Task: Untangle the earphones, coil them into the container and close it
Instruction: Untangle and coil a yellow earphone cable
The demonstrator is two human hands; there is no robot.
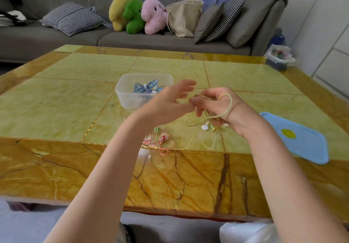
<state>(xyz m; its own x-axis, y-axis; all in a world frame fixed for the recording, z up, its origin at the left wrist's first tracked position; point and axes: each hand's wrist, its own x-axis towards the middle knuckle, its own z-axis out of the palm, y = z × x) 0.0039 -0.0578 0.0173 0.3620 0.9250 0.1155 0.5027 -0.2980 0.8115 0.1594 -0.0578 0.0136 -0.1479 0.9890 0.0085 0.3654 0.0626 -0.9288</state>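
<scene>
Already the blue earphones (146,87) lie in the container (123,93) — right hand (217,108) grips the yellow earphones (224,106), left hand (170,104) spread empty; pink earphones (160,142) and lid (300,138) wait.

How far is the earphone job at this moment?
Done: blue earphones lie in the open container. In hand: right hand holds the yellow earphones, looped; left hand open. Left: pink earphones on the table, lid off.

Two bare forearms, no sleeves, watch or rings visible. Left hand (166,104) and right hand (222,110) are bare. At the near edge, grey and white clothing over the lap.
</scene>
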